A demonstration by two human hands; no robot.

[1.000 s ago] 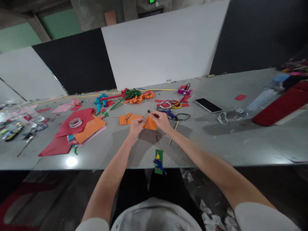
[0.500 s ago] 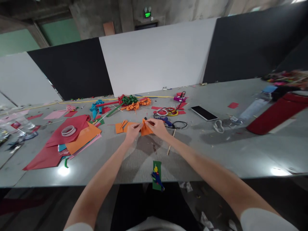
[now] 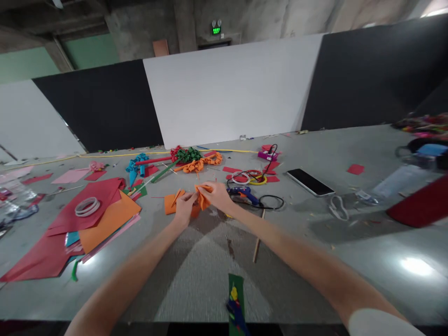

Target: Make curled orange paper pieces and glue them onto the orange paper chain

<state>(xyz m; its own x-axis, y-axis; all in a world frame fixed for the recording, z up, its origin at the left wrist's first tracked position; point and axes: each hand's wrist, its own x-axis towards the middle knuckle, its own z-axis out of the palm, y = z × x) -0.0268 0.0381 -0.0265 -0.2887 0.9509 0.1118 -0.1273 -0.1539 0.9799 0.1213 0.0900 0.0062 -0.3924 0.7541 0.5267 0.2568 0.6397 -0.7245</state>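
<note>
Grey table (image 3: 196, 280), fingers (image 3: 214, 191) pinched on orange paper (image 3: 203, 202)

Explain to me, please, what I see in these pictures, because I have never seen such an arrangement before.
There is no machine here, only a person working bare-handed. Every picture comes from one camera worn on the head, looking forward and down. The right hand holds a piece of folded orange paper; the left hand is close by it, though whether its fingers grip it is hard to tell. On the grey table lie red sheets, a phone, a blue glue gun and a wooden stick.
</note>
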